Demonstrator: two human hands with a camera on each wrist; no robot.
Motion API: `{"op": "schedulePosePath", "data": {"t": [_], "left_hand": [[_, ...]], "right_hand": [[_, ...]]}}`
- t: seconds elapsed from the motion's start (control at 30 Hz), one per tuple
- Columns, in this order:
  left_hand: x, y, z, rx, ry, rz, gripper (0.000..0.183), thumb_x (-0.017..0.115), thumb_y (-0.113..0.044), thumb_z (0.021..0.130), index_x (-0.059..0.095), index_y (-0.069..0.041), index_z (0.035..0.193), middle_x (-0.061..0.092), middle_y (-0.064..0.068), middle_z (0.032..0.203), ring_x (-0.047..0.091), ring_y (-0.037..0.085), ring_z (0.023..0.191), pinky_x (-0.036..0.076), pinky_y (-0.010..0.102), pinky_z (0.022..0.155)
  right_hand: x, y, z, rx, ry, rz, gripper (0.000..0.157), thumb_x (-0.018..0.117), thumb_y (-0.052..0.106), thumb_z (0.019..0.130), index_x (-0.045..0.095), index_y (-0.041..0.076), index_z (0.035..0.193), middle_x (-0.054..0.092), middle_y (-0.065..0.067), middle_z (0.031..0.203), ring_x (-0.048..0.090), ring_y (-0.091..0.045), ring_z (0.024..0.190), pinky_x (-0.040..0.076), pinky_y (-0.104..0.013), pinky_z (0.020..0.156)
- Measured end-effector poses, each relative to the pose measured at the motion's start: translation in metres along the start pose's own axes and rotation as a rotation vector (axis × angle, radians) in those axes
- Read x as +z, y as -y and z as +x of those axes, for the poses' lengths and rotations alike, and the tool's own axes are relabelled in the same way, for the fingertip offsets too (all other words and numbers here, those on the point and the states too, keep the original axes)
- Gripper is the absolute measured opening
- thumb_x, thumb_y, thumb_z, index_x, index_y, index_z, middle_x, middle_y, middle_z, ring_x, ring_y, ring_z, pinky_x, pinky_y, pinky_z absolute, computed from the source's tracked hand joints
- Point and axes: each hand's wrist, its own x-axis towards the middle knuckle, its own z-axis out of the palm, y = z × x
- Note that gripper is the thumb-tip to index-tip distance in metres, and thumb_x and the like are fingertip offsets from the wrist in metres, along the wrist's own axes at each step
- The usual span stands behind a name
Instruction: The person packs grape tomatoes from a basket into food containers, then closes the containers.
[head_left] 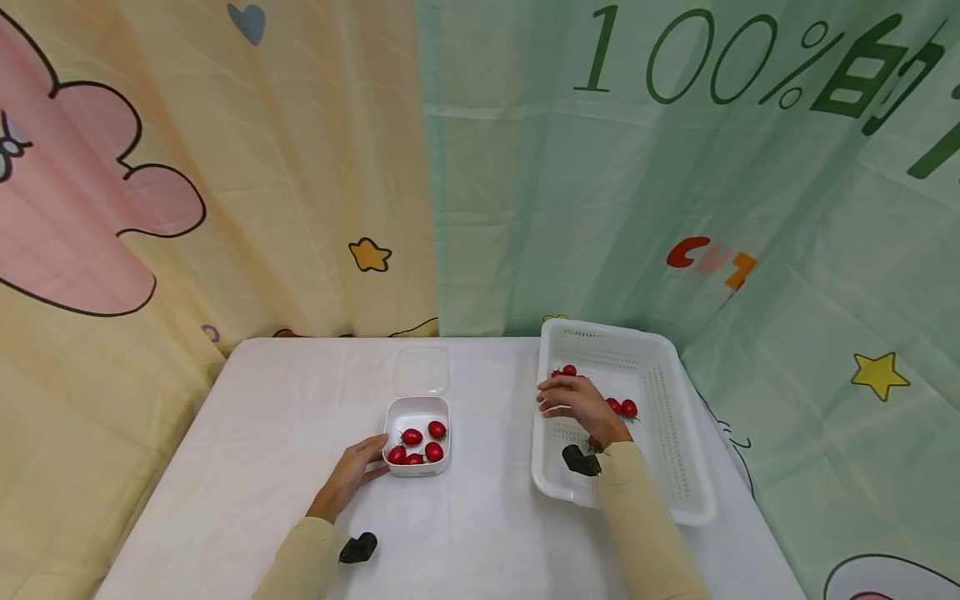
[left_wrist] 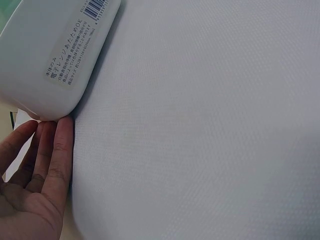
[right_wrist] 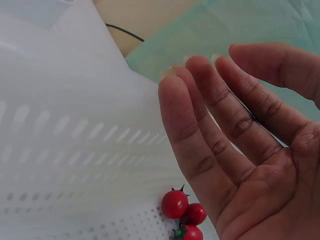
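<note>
My left hand (head_left: 352, 473) touches the left side of a small white plastic container (head_left: 418, 470), its fingers fairly straight. Several cherry tomatoes (head_left: 412, 437) lie inside that container. In the left wrist view, the fingertips of the left hand (left_wrist: 37, 175) meet a lower corner of the container (left_wrist: 47, 45), which bears a printed label. Over the left part of a white perforated basket (head_left: 693, 475) hangs my right hand (head_left: 581, 406), fingers loosely extended and holding nothing. Cherry tomatoes (right_wrist: 175, 204) sit in the basket below the right hand (right_wrist: 250, 145); some are partly hidden by it.
A clear lid (head_left: 422, 372) lies just behind the small container. Both stand on a table with a white cloth (head_left: 487, 533). Printed curtains (head_left: 510, 208) hang behind and beside the table. Dark devices (head_left: 358, 547) are on both wrists.
</note>
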Motion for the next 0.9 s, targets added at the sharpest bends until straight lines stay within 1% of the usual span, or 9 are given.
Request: {"op": "schedulePosePath", "data": {"t": [0.17,0.23,0.4,0.5,0.6,0.8,0.9], "left_hand": [[0.0,0.001,0.004,-0.004,-0.009,0.003,0.065,0.05,-0.041,0.099,0.039,0.006,0.142,0.044,0.028,0.138,0.046,0.039,0.122,0.049,0.042,0.098],[-0.001,0.002,0.005,-0.004,-0.008,0.005,0.066,0.05,-0.042,0.098,0.039,0.006,0.142,0.043,0.028,0.138,0.046,0.039,0.123,0.049,0.042,0.098],[0.0,0.003,0.006,-0.008,-0.004,-0.001,0.066,0.05,-0.042,0.098,0.039,0.006,0.142,0.043,0.028,0.139,0.046,0.038,0.122,0.049,0.042,0.097],[0.0,0.002,0.005,-0.005,0.002,0.002,0.067,0.05,-0.043,0.098,0.039,0.007,0.142,0.043,0.028,0.139,0.047,0.039,0.122,0.049,0.043,0.098],[0.001,0.002,0.004,-0.008,-0.002,-0.006,0.067,0.051,-0.043,0.098,0.04,0.006,0.141,0.043,0.027,0.139,0.047,0.038,0.122,0.049,0.043,0.098],[0.0,0.004,0.006,-0.011,0.001,-0.016,0.065,0.051,-0.042,0.098,0.04,0.006,0.141,0.043,0.027,0.139,0.046,0.038,0.122,0.049,0.042,0.098],[0.0,0.003,0.006,-0.009,0.003,-0.017,0.066,0.05,-0.042,0.099,0.039,0.007,0.141,0.041,0.028,0.14,0.045,0.039,0.123,0.049,0.042,0.098]], "right_hand": [[-0.017,-0.002,-0.009,0.035,0.0,-0.038,0.031,0.059,0.006,0.094,0.055,-0.015,0.116,0.068,-0.011,0.095,0.067,-0.028,0.087,0.058,-0.037,0.082],[-0.024,-0.003,-0.013,0.047,0.021,-0.056,0.032,0.058,0.006,0.095,0.053,-0.017,0.117,0.068,-0.012,0.095,0.066,-0.029,0.089,0.057,-0.037,0.083],[-0.042,-0.009,-0.025,0.088,0.074,-0.109,0.034,0.056,0.006,0.095,0.05,-0.02,0.117,0.068,-0.014,0.099,0.066,-0.025,0.089,0.056,-0.04,0.088],[-0.052,-0.011,-0.032,0.126,0.087,-0.15,0.036,0.058,0.01,0.095,0.052,-0.018,0.118,0.067,-0.016,0.103,0.066,-0.028,0.094,0.054,-0.043,0.09],[-0.062,-0.014,-0.039,0.157,0.094,-0.179,0.035,0.059,0.012,0.095,0.056,-0.016,0.116,0.067,-0.017,0.104,0.065,-0.032,0.099,0.053,-0.044,0.092],[-0.079,-0.018,-0.05,0.197,0.12,-0.232,0.037,0.057,0.016,0.097,0.059,-0.015,0.117,0.068,-0.021,0.106,0.066,-0.035,0.1,0.052,-0.044,0.093],[-0.085,-0.021,-0.054,0.225,0.13,-0.254,0.037,0.055,0.017,0.098,0.06,-0.013,0.119,0.069,-0.02,0.107,0.066,-0.036,0.101,0.052,-0.044,0.093]]}}
